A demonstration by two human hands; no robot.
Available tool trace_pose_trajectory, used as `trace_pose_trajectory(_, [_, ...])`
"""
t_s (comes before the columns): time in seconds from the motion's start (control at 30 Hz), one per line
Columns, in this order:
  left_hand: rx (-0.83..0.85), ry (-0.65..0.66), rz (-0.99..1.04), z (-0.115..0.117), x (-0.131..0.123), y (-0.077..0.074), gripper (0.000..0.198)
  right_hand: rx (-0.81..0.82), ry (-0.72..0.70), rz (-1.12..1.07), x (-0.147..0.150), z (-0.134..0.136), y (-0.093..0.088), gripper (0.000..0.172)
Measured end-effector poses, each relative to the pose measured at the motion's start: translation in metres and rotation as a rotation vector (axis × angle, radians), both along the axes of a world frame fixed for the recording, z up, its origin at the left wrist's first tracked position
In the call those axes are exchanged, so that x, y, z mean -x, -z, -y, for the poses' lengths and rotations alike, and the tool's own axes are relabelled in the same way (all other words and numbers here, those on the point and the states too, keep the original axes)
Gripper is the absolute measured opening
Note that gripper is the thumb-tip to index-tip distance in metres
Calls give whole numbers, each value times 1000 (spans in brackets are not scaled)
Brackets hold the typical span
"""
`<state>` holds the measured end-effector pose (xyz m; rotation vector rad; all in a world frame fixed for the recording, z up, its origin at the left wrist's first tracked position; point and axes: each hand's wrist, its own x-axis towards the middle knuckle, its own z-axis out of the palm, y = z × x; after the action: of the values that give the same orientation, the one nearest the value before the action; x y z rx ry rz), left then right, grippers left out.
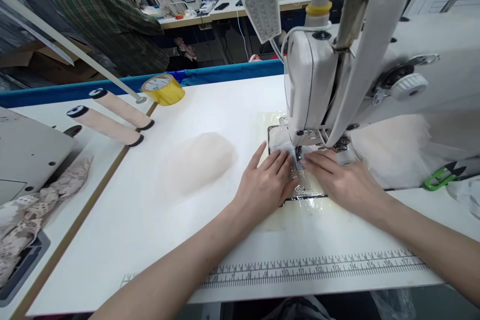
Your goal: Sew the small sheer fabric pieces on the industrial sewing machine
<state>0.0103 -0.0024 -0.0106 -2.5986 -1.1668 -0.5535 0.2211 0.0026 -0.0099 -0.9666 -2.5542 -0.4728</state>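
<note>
A white sewing machine (313,80) stands over the table, its needle and presser foot (299,152) lowered between my two hands. My left hand (268,175) lies flat with fingers stretched beside the foot, over a thin pale piece of fabric (279,150). From the other side my right hand (337,175) rests palm down, fingers extended and their tips close to the foot. Both hands press on the fabric at the shiny needle plate (305,190); its edges are partly hidden under them. A sheer beige cup-shaped piece (204,160) lies to the left.
Left on the table are two beige thread cones (105,125), yellow tape (164,89) and lace fabric (41,205). Sheer fabric (393,145) and green-handled snips (440,177) lie right. A printed ruler (300,271) runs along the front. Beyond a blue edge sits another person (112,25).
</note>
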Motion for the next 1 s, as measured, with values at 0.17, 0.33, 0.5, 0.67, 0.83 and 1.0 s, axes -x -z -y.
trace_pose_trajectory(0.17, [43, -20, 7, -6, 1, 0, 42, -5, 22, 26, -1, -1, -1, 36])
trace_pose_trajectory(0.33, [117, -63, 19, -7, 2, -1, 47, -35, 28, 25, -2, 0, -2, 35])
trace_pose_trajectory(0.5, [113, -74, 19, -9, 1, -1, 39, -30, -1, -2, -4, 2, -5, 33])
trace_pose_trajectory(0.67, [35, -147, -5, -7, 3, -5, 24, 7, -37, -92, -5, 4, -7, 31])
trace_pose_trajectory(0.83, [539, 28, 248, 10, 6, -34, 21, 360, -97, -442, -5, 9, -13, 31])
trace_pose_trajectory(1.0, [1162, 84, 593, 17, 9, -49, 27, 1204, -218, -764, -3, 9, -25, 37])
